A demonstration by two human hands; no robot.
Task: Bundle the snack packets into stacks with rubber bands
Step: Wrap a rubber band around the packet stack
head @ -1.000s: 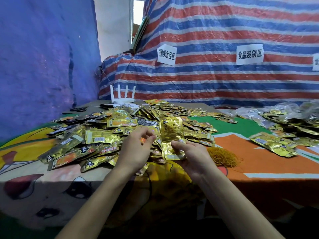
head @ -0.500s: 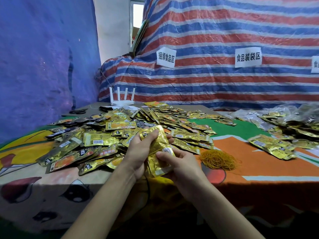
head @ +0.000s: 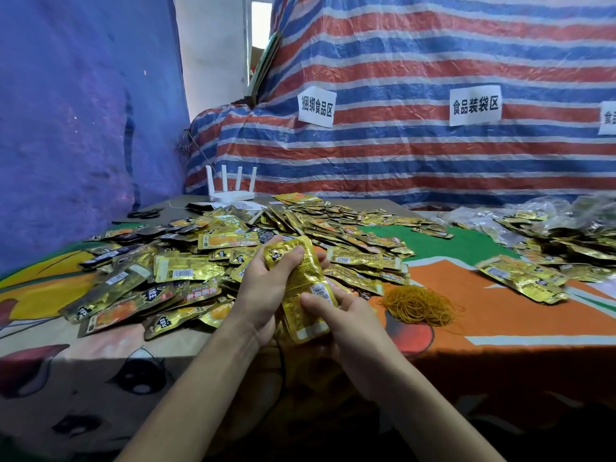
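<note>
left hand (head: 263, 288): curled, gripping | right hand (head: 348, 316): curled, seemingly pinching

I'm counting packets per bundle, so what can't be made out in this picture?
Head view:
Count in the held stack of gold foil snack packets: left hand and right hand cover its edges.
Any band on it from the yellow rubber-band pile: the hands hide where one might sit.
White paper sign at far right: cut off by the frame edge.
Packet print: too small.

gold packets (head: 301, 288), yellow rubber bands (head: 420, 305), red-blue-white striped tarp (head: 416, 61)
</note>
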